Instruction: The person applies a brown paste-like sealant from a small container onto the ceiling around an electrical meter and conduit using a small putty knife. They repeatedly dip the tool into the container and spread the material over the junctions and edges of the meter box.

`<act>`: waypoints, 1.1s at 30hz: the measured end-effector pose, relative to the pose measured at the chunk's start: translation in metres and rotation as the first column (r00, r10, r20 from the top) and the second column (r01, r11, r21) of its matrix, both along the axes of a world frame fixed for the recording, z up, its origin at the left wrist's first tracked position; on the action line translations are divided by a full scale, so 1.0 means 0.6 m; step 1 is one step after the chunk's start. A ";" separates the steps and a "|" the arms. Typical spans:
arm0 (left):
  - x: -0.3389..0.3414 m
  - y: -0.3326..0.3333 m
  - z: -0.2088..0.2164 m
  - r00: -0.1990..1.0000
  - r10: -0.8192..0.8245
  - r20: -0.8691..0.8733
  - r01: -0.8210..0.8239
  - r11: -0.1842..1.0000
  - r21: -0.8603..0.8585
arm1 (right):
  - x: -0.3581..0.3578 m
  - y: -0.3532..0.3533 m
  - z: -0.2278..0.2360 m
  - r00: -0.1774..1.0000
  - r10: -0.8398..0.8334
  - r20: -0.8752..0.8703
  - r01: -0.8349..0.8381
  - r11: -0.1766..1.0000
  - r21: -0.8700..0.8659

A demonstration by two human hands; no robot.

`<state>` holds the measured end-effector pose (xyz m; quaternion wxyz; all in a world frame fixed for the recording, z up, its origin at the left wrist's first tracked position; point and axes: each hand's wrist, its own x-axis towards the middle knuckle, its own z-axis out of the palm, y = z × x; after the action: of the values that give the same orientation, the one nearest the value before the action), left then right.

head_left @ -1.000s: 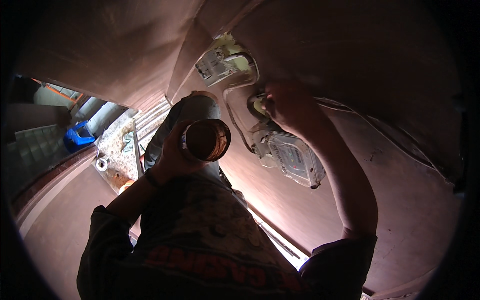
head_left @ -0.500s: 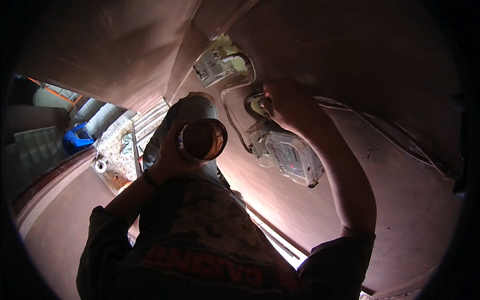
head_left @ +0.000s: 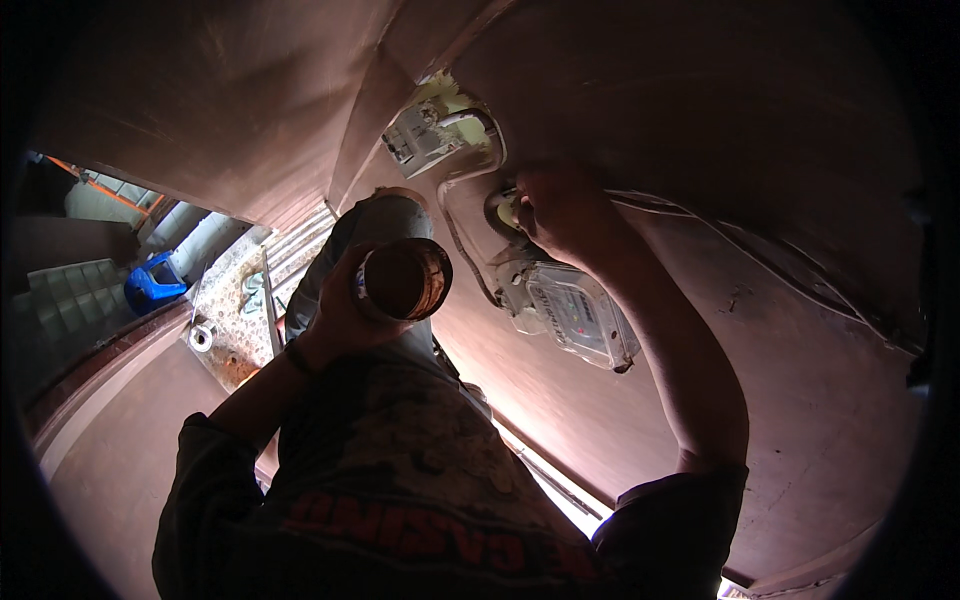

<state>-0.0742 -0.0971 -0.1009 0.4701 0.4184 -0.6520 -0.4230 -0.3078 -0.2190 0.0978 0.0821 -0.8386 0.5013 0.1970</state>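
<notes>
Brown-stained metal-looking can point(head_left: 437, 282), open end up, sits in the L hand point(head_left: 338, 312): fingers wrapped round its side, closed only as far as its girth allows, a secure hold AFAICT. To do this well, IMO: hold the can level and nr the R hand point(head_left: 565, 218), w/ small, light moves of the R fingers at the wall point(head_left: 815, 385). Those R fingers are curled in, just beside a pale patch point(head_left: 508, 208) and a dark curved conduit point(head_left: 492, 213); can't tell how tight, or if they grip anything, b/c the hand hides it. Just below the R fingers: a clear-covered meter box point(head_left: 580, 315). Prob. best not to knock it w/ the wrist, or tug the cable point(head_left: 456, 240) running btwn it and a grey box point(head_left: 420, 140) up-left of the R fingers. Further out, well left of the L fingers, a blue plastic item point(head_left: 155, 282).
</notes>
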 end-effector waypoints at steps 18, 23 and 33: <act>-0.001 0.004 0.008 1.000 0.015 0.004 -0.015 0.999 -0.037 | 0.028 0.008 0.073 1.000 -0.023 -0.021 0.022 1.000 -0.014; 0.000 0.006 0.008 1.000 0.030 -0.008 -0.031 0.998 -0.051 | 0.029 0.007 0.076 0.982 -0.105 -0.155 0.103 0.995 -0.020; -0.002 0.000 0.013 1.000 -0.012 -0.002 0.012 1.000 -0.008 | 0.034 0.009 0.100 0.963 -0.151 -0.225 0.152 0.988 -0.012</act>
<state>-0.0756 -0.0974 -0.0932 0.4698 0.4122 -0.6558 -0.4234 -0.2876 -0.2135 0.1576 0.0417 -0.7698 0.5694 0.2855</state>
